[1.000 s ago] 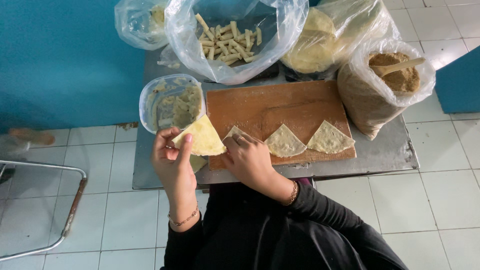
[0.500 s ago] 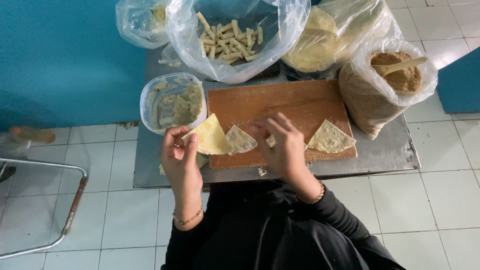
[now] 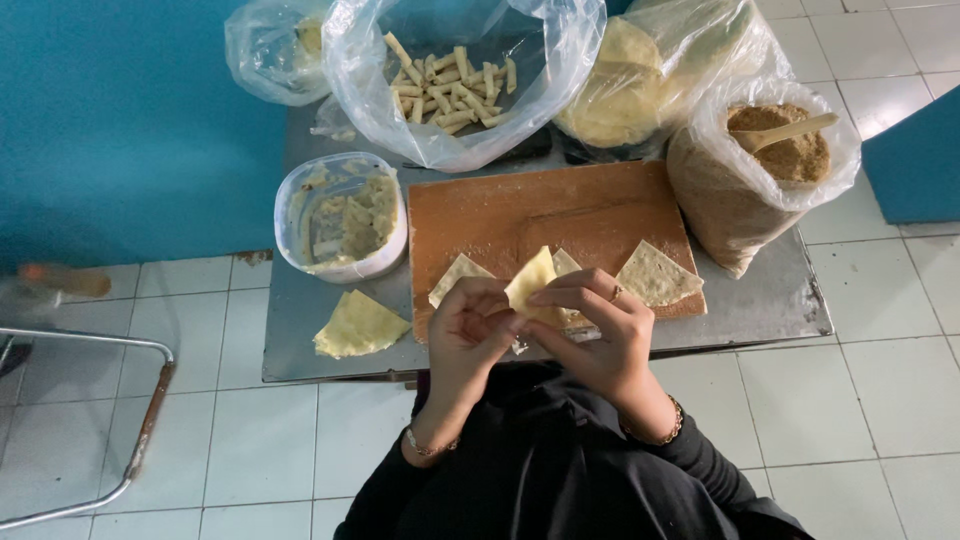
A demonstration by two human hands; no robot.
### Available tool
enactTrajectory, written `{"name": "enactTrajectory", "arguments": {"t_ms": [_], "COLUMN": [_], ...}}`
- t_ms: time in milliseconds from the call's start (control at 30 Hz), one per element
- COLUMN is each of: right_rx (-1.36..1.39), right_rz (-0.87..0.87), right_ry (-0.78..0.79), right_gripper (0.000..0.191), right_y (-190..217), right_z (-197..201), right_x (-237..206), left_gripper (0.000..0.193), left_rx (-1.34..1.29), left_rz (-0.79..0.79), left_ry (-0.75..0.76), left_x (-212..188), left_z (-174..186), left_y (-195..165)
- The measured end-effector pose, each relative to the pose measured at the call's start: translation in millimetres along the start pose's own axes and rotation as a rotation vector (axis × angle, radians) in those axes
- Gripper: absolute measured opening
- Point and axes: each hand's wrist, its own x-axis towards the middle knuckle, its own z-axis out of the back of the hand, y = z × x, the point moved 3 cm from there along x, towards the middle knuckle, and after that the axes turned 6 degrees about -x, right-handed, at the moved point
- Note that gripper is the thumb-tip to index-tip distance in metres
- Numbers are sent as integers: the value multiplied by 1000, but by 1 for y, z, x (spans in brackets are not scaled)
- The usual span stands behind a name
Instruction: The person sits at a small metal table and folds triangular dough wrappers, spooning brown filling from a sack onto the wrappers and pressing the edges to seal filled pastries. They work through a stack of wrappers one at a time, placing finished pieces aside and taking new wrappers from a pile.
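Observation:
Both my hands meet over the near edge of a brown wooden board (image 3: 540,210). My left hand (image 3: 470,335) and my right hand (image 3: 590,320) together pinch a pale yellow triangular wrapper (image 3: 530,285). Other triangular wrappers lie on the board: one (image 3: 455,275) by my left hand, one (image 3: 655,275) to the right. A further wrapper piece (image 3: 360,325) lies on the grey metal table (image 3: 760,310), left of the board. A round plastic tub of greenish-beige filling (image 3: 345,215) stands at the board's left.
At the back stand a clear bag of rolled sticks (image 3: 450,80), a bag of stacked round wrappers (image 3: 630,85), a small bag (image 3: 275,45), and at the right a bag of brown crumbs with a wooden spoon (image 3: 785,150). White floor tiles surround the table; a metal frame (image 3: 110,420) stands left.
My left hand has set the yellow wrapper down on the table's left. My right hand picked a wrapper off the board, and both hands now hold it near the front edge.

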Motion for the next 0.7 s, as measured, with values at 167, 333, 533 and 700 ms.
{"name": "enactTrajectory", "arguments": {"t_ms": [167, 333, 533, 700], "right_rx": [37, 189, 243, 503], "right_rz": [-26, -142, -185, -340], "right_ry": [29, 81, 75, 178], "right_gripper": [28, 20, 18, 19], "right_y": [-3, -11, -19, -28], "right_z": [1, -1, -2, -4], "right_x": [-5, -8, -13, -17], "left_gripper": [31, 28, 28, 30], "left_rx": [4, 45, 95, 26], "left_rz": [17, 23, -3, 42], "left_ry": [-16, 1, 28, 1], "left_x": [-4, -4, 0, 2], "left_z": [6, 2, -6, -8], "left_y": [6, 3, -4, -4]}}
